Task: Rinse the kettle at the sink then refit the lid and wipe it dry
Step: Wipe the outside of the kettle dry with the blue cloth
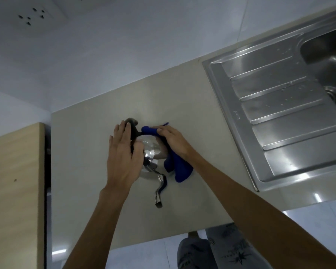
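Observation:
A shiny steel kettle [151, 150] stands on the beige countertop [81, 152], its curved spout [159, 189] pointing toward me and its black handle [132, 126] at the far side. My left hand [122, 158] lies over the kettle's left side with straight fingers reaching the handle. My right hand [173, 140] presses a blue cloth [179, 167] against the kettle's right side; the cloth hangs down onto the counter. The lid is hidden under my hands.
A stainless steel sink [326, 55] with a ribbed draining board [285, 113] fills the right of the counter. A wooden cabinet [16, 191] stands to the left. A wall socket [32, 16] is on the white tiled wall behind.

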A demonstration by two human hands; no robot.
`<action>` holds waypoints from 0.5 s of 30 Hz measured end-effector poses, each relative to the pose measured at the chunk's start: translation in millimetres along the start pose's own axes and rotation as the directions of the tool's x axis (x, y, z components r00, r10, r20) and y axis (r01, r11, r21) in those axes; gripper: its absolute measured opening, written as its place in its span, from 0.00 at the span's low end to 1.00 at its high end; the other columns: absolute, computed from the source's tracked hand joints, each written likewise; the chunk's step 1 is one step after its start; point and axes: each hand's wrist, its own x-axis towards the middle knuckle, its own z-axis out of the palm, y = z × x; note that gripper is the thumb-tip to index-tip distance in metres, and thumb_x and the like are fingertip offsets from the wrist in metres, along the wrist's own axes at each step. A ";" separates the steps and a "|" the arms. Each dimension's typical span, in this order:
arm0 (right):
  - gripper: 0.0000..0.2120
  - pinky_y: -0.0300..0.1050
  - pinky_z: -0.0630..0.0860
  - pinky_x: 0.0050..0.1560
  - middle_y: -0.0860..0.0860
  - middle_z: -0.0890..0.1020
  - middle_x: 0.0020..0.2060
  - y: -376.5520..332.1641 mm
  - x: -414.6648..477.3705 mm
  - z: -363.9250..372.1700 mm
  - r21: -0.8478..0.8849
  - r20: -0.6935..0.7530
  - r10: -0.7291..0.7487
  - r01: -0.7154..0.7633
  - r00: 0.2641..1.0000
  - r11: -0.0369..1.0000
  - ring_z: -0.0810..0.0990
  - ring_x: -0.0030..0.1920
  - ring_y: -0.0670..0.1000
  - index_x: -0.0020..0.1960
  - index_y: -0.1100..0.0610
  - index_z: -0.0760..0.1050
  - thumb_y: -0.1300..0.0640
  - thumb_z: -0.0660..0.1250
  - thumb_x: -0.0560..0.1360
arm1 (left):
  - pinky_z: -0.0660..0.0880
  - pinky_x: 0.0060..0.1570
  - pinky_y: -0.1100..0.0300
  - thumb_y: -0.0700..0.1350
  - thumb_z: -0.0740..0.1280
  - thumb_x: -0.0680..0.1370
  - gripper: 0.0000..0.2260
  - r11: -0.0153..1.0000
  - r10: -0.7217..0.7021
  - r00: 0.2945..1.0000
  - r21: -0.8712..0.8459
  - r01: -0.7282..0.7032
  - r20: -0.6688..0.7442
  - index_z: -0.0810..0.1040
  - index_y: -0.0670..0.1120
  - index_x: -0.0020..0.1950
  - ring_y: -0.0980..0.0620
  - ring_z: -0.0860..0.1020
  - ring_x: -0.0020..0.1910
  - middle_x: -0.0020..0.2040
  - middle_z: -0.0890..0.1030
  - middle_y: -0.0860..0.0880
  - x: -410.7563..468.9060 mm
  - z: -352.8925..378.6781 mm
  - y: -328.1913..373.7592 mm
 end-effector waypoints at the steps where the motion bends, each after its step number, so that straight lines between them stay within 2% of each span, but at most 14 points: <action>1: 0.16 0.53 0.69 0.72 0.47 0.79 0.63 -3.1 -7.7 4.3 0.025 -0.030 -0.035 0.036 0.999 0.999 0.77 0.63 0.47 0.65 0.49 0.79 0.52 0.58 0.81 | 0.47 0.82 0.49 0.54 0.46 0.75 0.35 1.000 -0.010 1.000 -0.021 0.010 -0.003 0.58 0.42 0.81 0.51 0.53 0.82 0.82 0.58 0.45 0.4 0.5 1.3; 3: 0.16 0.49 0.69 0.71 0.45 0.77 0.63 -9.2 -29.9 16.3 0.046 -0.109 -0.166 0.172 0.980 0.984 0.76 0.64 0.46 0.65 0.48 0.78 0.51 0.58 0.82 | 0.50 0.81 0.48 0.55 0.45 0.73 0.37 0.999 -0.008 1.000 -0.049 0.007 -0.012 0.60 0.41 0.80 0.50 0.55 0.82 0.82 0.59 0.44 1.1 1.6 2.4; 5: 0.16 0.43 0.70 0.68 0.44 0.76 0.64 -8.8 -47.1 28.5 -0.034 -0.146 -0.309 0.307 0.940 0.951 0.76 0.64 0.45 0.67 0.48 0.77 0.49 0.57 0.83 | 0.53 0.80 0.46 0.53 0.46 0.75 0.35 0.999 -0.010 1.000 -0.049 0.009 -0.018 0.60 0.40 0.80 0.48 0.57 0.81 0.81 0.60 0.43 1.4 1.4 3.2; 6: 0.16 0.43 0.71 0.67 0.45 0.76 0.63 -8.3 -46.5 30.4 -0.062 -0.166 -0.332 0.327 0.928 0.943 0.76 0.63 0.45 0.67 0.48 0.77 0.50 0.57 0.83 | 0.55 0.80 0.44 0.52 0.47 0.75 0.34 0.999 -0.009 1.000 -0.041 0.009 -0.020 0.61 0.40 0.80 0.47 0.58 0.81 0.81 0.60 0.43 1.1 0.9 3.4; 8: 0.16 0.48 0.73 0.67 0.46 0.78 0.61 -4.6 -31.1 24.4 -0.055 -0.184 -0.258 0.252 0.948 0.966 0.78 0.61 0.46 0.65 0.50 0.78 0.50 0.58 0.82 | 0.57 0.79 0.44 0.52 0.47 0.75 0.34 1.000 0.006 1.000 -0.013 -0.006 -0.015 0.61 0.40 0.79 0.46 0.59 0.80 0.81 0.61 0.43 0.4 -0.6 4.1; 11: 0.16 0.56 0.71 0.69 0.49 0.80 0.60 -6.5 -11.4 8.5 0.003 -0.122 -0.048 0.048 0.991 0.999 0.78 0.60 0.50 0.64 0.51 0.80 0.50 0.59 0.81 | 0.58 0.79 0.44 0.54 0.45 0.74 0.36 0.999 0.033 0.999 0.032 -0.033 -0.013 0.62 0.39 0.79 0.46 0.61 0.80 0.80 0.63 0.42 1.5 -2.5 4.2; 13: 0.16 0.53 0.71 0.69 0.48 0.78 0.61 -12.3 -19.3 12.1 -0.016 -0.098 -0.079 0.078 0.992 0.997 0.77 0.61 0.49 0.64 0.51 0.79 0.50 0.59 0.81 | 0.59 0.78 0.44 0.54 0.45 0.74 0.36 0.999 0.035 0.999 0.039 -0.034 -0.024 0.63 0.39 0.79 0.45 0.61 0.79 0.80 0.63 0.42 1.9 -2.6 4.9; 15: 0.16 0.44 0.71 0.67 0.46 0.77 0.62 -15.2 -37.1 21.1 -0.046 -0.108 -0.230 0.226 0.967 0.973 0.77 0.61 0.47 0.65 0.50 0.77 0.51 0.60 0.81 | 0.60 0.78 0.45 0.54 0.46 0.75 0.35 0.999 0.039 0.999 0.022 -0.038 -0.034 0.64 0.39 0.78 0.45 0.63 0.79 0.79 0.64 0.41 1.4 -1.7 5.1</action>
